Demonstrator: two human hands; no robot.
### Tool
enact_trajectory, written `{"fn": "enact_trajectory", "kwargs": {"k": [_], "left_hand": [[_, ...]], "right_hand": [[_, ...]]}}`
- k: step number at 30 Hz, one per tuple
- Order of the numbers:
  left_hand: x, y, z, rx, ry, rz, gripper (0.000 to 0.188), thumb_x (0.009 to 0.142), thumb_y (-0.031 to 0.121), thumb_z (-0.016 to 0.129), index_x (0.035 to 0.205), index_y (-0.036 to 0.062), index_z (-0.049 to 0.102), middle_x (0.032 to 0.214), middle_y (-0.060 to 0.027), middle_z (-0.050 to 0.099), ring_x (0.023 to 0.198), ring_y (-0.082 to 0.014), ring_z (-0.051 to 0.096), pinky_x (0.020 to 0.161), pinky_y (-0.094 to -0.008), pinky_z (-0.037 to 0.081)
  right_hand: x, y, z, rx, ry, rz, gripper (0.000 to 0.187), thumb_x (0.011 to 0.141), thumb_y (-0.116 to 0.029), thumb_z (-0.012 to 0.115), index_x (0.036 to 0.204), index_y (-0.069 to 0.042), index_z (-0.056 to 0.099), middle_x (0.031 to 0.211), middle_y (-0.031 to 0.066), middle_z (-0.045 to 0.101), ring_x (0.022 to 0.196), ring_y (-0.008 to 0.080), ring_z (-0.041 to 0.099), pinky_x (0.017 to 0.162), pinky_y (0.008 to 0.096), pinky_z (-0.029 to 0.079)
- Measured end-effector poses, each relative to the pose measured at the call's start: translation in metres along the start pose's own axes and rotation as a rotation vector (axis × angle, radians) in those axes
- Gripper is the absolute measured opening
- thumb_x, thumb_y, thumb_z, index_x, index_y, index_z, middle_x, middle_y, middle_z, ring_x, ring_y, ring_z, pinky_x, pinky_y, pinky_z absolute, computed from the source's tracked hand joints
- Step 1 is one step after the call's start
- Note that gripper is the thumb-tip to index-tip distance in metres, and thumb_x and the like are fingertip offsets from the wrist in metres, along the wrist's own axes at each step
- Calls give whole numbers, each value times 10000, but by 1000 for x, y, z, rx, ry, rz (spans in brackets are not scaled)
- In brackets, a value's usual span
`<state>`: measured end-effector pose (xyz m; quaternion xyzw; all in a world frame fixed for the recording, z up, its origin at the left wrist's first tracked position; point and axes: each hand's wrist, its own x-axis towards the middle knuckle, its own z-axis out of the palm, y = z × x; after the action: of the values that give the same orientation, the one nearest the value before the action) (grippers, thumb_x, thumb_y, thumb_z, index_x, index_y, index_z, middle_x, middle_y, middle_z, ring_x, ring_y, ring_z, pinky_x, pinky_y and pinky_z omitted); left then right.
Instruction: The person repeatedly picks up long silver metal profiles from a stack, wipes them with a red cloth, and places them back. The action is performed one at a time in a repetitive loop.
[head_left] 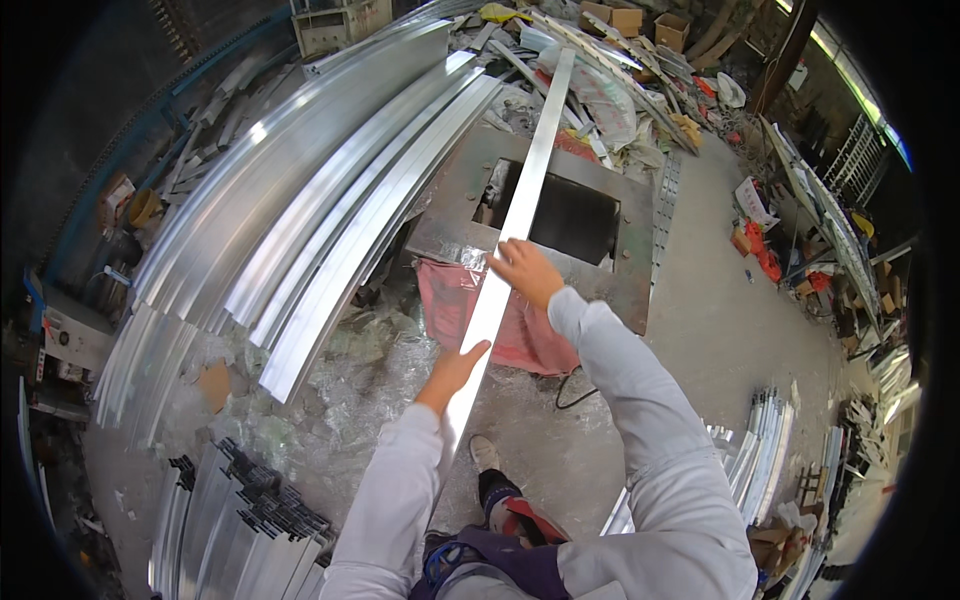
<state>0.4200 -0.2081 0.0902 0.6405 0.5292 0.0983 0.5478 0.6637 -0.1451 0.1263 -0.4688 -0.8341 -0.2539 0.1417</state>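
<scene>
At the far end there are brown boxes (672,33), and at the right a red bag (763,258) lies near a white box (755,202).

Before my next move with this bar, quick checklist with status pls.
1. Left hand gripping the metal bar: ok, thumb over its upper face.
2. Right hand on the bar: ok, farther along than the left; firmness cannot be judged.
3. Bar touching the rim of the dark rectangular opening: cannot tell; it crosses above in this view.
4. Far end free of the scrap pile: cannot tell, the two overlap in view.
5. Near end visible: not ok, hidden by the left sleeve and body.
6. Floor near the shoe free of cables: not ok, dark cable to its right.
</scene>
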Motion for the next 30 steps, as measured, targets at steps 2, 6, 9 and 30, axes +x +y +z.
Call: {"fn": "enact_trajectory", "kwargs": {"k": [2,6,9,30], "left_hand": [[22,23,8,30,9,-42,956,836,705,538,1187,-183,565,1196,-379,581,1196,-427,562,995,-410,430],[20,-2,15,14,4,-23,912,823,703,563,1178,-136,602,1158,-347,615,1157,-430,584,962,-426,451],[-25,-70,25,26,71,-19,865,810,670,613,1205,-100,599,1165,-323,620,1149,-445,580,962,-440,454],[-541,-458,67,21,-232,-658,769,891,555,545,1428,28,386,1435,-223,413,1348,-317,364,1108,-367,311]], "right_hand": [[14,28,12,-9,-168,85,328,822,-129,585,1150,-130,581,1152,99,562,1126,289,539,1018,438,404],[25,45,22,-170,-155,-24,248,845,-132,577,1090,-141,614,1136,94,574,1078,261,550,1068,421,376],[18,16,28,-13,-305,-166,156,837,-129,590,977,-145,656,1028,63,628,1105,248,563,1069,431,378],[-144,-509,-133,810,-262,-371,135,815,-187,529,909,-101,574,912,77,548,930,230,544,854,366,400]]}}
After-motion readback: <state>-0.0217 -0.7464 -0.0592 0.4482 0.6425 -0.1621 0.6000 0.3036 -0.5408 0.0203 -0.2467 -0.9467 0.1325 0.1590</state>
